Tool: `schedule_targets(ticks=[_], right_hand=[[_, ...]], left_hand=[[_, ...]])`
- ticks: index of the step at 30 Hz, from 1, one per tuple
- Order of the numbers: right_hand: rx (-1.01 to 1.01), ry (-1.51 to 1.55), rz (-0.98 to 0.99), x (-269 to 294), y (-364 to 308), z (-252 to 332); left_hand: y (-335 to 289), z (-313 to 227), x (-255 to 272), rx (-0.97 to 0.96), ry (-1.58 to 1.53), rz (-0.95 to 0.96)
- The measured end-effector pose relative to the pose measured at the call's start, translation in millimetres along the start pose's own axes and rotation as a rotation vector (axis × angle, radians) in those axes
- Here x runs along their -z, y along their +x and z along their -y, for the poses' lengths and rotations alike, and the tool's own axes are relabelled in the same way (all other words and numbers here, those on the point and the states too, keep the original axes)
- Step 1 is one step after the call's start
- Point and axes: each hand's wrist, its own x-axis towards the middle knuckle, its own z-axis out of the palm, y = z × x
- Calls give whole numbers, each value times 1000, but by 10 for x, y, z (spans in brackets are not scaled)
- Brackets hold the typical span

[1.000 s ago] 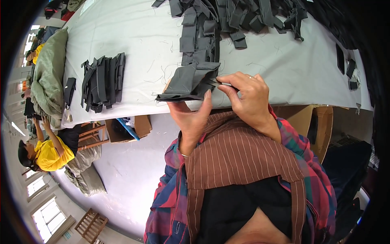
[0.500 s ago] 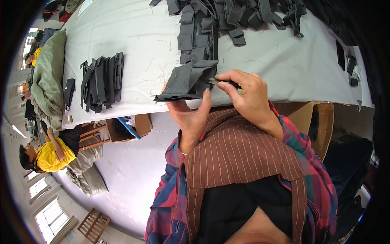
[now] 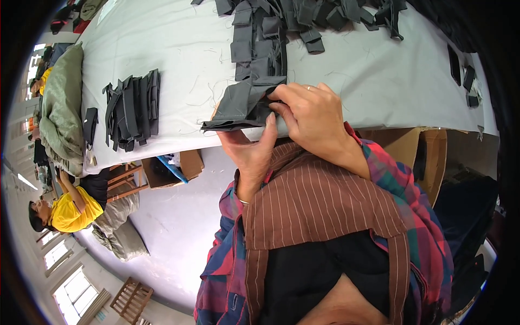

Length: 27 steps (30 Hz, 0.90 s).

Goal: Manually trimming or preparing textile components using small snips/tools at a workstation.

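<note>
A dark grey fabric piece (image 3: pixel 234 103), folded and stitched into layers, lies at the table's front edge, its far end joining a chain of similar pieces (image 3: pixel 259 49). My left hand (image 3: pixel 250 154) is closed on its near edge, thumb in front and fingers mostly hidden beneath the cloth. From the right, my right hand (image 3: pixel 314 111) bends over the piece, thumb and forefinger pinched together at its right-hand opening. The small tool with a black and lime-green handle, seen earlier in that hand, is hidden now.
More grey pieces (image 3: pixel 336 16) are heaped at the far side of the white-covered table (image 3: pixel 184 108). A stack of grey strips (image 3: pixel 132 111) sits left, beside a black object (image 3: pixel 90 125). Cardboard boxes (image 3: pixel 190 164) stand below the edge. A person in yellow (image 3: pixel 76 211) is farther left.
My right hand has moved left, bringing its fingertips into the fabric's opening; the tool has gone out of sight. My left hand keeps its hold, and the view has shifted slightly.
</note>
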Motion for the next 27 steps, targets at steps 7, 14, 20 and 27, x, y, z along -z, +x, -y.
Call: schedule_targets(ticks=[7, 14, 20, 27], right_hand=[[-59, 107, 17, 7, 14, -46], [-54, 65, 1, -27, 39, -28], [-30, 24, 39, -33, 63, -45], [-261, 442, 185, 137, -11, -205]], left_hand=[[34, -25, 6, 0, 23, 29], [27, -5, 4, 74, -64, 31], [61, -53, 7, 81, -17, 58], [500, -126, 273, 425, -397, 104]])
